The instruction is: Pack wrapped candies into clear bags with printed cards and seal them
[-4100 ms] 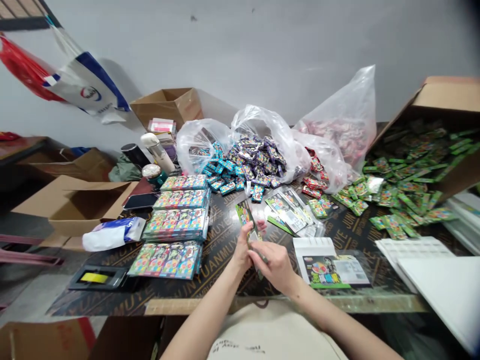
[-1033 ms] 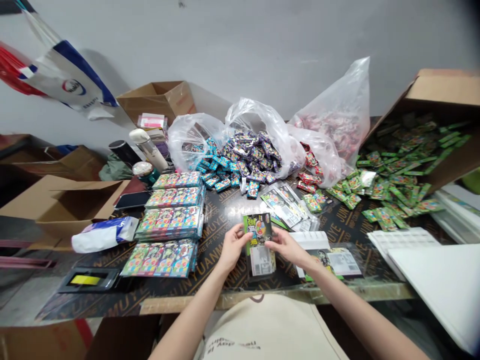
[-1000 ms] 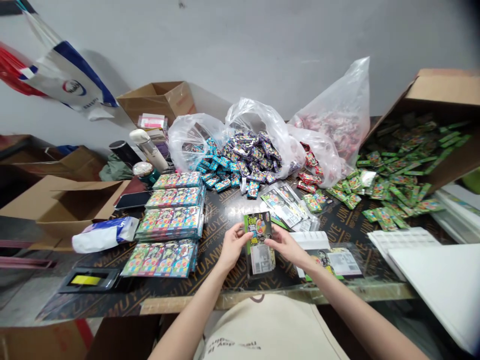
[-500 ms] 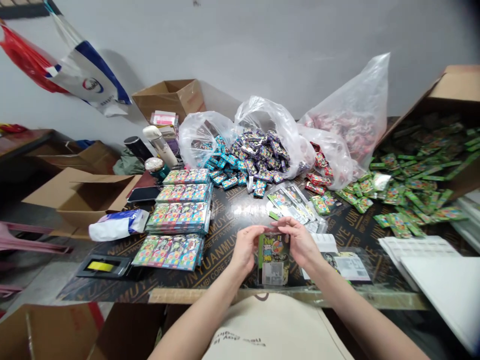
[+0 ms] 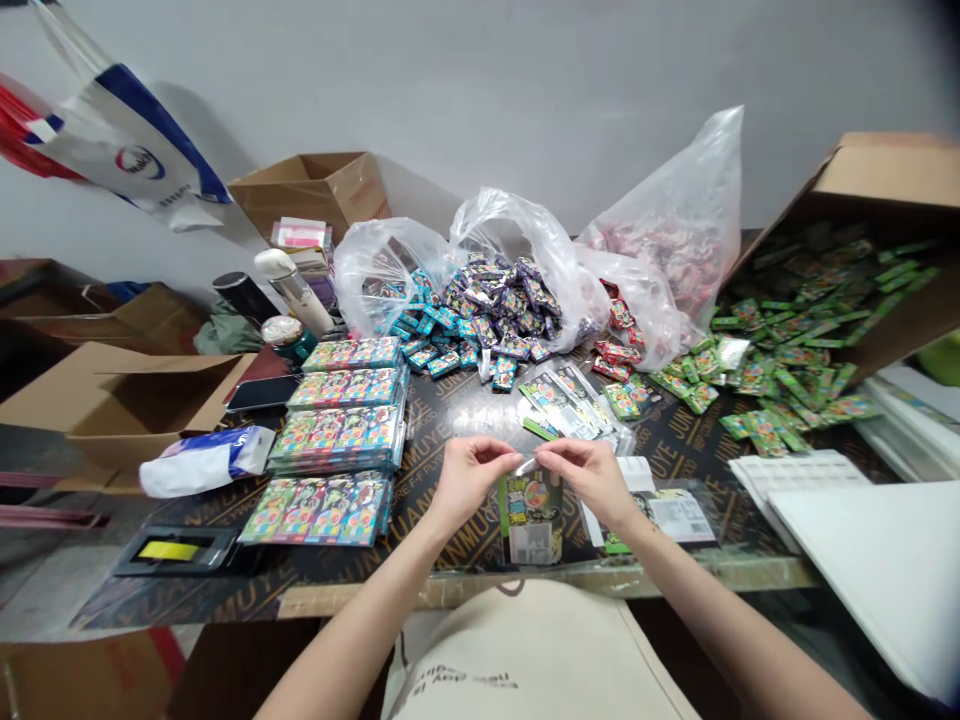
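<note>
A clear plastic bag with a green-and-black printed card inside (image 5: 531,520) stands in front of me, near the table's front edge. My left hand (image 5: 471,482) pinches the bag's top edge at its left corner, thumb and index finger together. From the other side my right hand (image 5: 589,480) pinches the same top edge. A small whitish strip (image 5: 527,466) shows between the two sets of fingertips; I cannot tell whether it is the bag's flap or a peeled strip. Flat printed cards in clear bags (image 5: 574,400) lie just beyond my hands, and another bagged card (image 5: 679,512) is to the right.
Stacks of colourful packs (image 5: 330,435) stand at the left. Behind are plastic bags spilling blue packets (image 5: 431,325), purple packets (image 5: 510,300) and red packets (image 5: 619,350). Green packets (image 5: 780,380) spill from a tipped carton (image 5: 870,170). White sheets (image 5: 847,540) lie at right.
The view has shifted a little to the right. My fingertips have drawn closer along the bag's top edge, and a whitish strip now shows between them.
</note>
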`<state>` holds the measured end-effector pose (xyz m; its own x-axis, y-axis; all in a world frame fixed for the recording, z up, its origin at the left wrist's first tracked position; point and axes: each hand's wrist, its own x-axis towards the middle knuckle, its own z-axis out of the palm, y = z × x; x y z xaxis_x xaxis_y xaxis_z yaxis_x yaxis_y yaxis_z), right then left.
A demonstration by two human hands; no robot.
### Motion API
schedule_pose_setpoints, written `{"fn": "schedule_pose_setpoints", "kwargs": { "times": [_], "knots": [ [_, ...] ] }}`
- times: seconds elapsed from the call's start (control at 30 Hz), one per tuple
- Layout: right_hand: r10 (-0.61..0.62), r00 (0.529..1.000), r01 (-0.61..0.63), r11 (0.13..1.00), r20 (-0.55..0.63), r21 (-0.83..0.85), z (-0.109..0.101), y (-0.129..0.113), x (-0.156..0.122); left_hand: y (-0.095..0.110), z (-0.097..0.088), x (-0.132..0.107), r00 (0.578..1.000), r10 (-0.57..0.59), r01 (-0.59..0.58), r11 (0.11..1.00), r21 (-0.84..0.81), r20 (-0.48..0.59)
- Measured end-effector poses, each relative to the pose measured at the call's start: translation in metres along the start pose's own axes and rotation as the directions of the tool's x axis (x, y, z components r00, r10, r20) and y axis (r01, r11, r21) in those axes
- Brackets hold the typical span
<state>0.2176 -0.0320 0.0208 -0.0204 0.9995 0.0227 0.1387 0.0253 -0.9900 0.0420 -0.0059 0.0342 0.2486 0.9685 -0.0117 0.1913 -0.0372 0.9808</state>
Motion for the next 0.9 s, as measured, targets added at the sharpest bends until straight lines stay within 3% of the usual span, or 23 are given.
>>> {"fn": "schedule_pose_setpoints", "kwargs": {
  "times": [0.2, 0.4, 0.53, 0.63, 0.73, 0.83, 0.9],
  "knots": [
    [0.011, 1.000, -0.011, 1.000, 0.020, 0.018, 0.000, -0.008, 0.002, 0.008, -0.002, -0.002, 0.994, 0.096, -0.100, 0.991, 0.089, 0.046],
    [0.010, 1.000, -0.010, 1.000, 0.024, -0.001, 0.000, -0.009, 0.004, 0.005, -0.005, 0.003, 0.990, 0.089, -0.103, 0.986, 0.132, 0.106],
    [-0.045, 0.998, 0.046, 0.998, 0.039, -0.031, -0.005, -0.005, 0.002, 0.006, -0.009, -0.003, 0.947, 0.283, -0.311, 0.927, 0.211, 0.152],
    [-0.191, 0.978, 0.197, 0.978, 0.082, -0.066, -0.008, 0.003, -0.004, 0.004, -0.012, -0.010, 0.896, 0.409, -0.443, 0.851, 0.281, 0.173],
    [-0.296, 0.953, 0.300, 0.951, 0.062, -0.069, -0.009, 0.011, -0.011, 0.000, -0.014, -0.013, 0.903, 0.386, -0.425, 0.866, 0.264, 0.189],
    [-0.242, 0.970, 0.242, 0.970, -0.027, -0.028, -0.009, 0.017, -0.014, -0.001, -0.013, -0.011, 0.935, 0.299, -0.335, 0.921, 0.198, 0.190],
    [-0.256, 0.965, 0.255, 0.966, -0.048, -0.036, -0.009, 0.019, -0.015, -0.001, -0.012, -0.009, 0.928, 0.316, -0.356, 0.907, 0.224, 0.196]
  ]
}}
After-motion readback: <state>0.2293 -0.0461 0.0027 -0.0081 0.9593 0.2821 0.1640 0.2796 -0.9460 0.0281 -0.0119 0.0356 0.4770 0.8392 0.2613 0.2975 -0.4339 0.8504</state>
